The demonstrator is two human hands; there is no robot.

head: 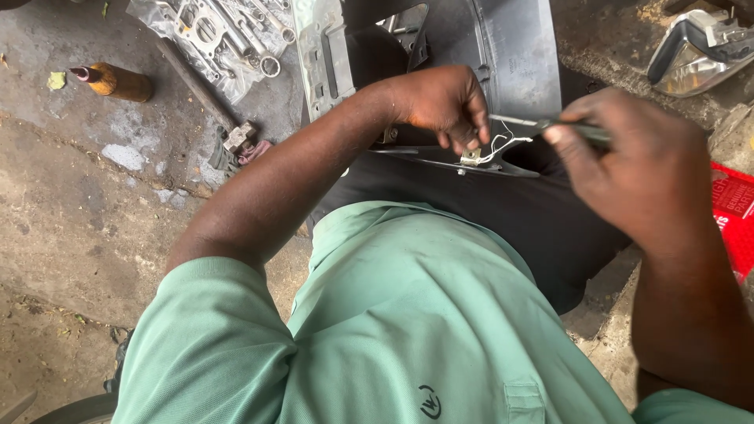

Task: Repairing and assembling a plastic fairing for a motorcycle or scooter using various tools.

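Hammer (206,98) lies left of panel (503,55); wrenches (236,31) seemingly behind it.

The right hand (640,169) is blurring and covering its thin tool's handle (550,124); the far-right shiny housing (695,51) and red packet (734,216) are running off the edge.

— What is seen on the concrete floor (71,212) at upper left?
— A hammer (206,98) is laid beside spanners spread on a plastic sheet (228,39); an orange-brown bottle (118,82) is lying apart.
— And at right?
— A chrome lamp housing (695,51) and a red packet (734,216) are seen.
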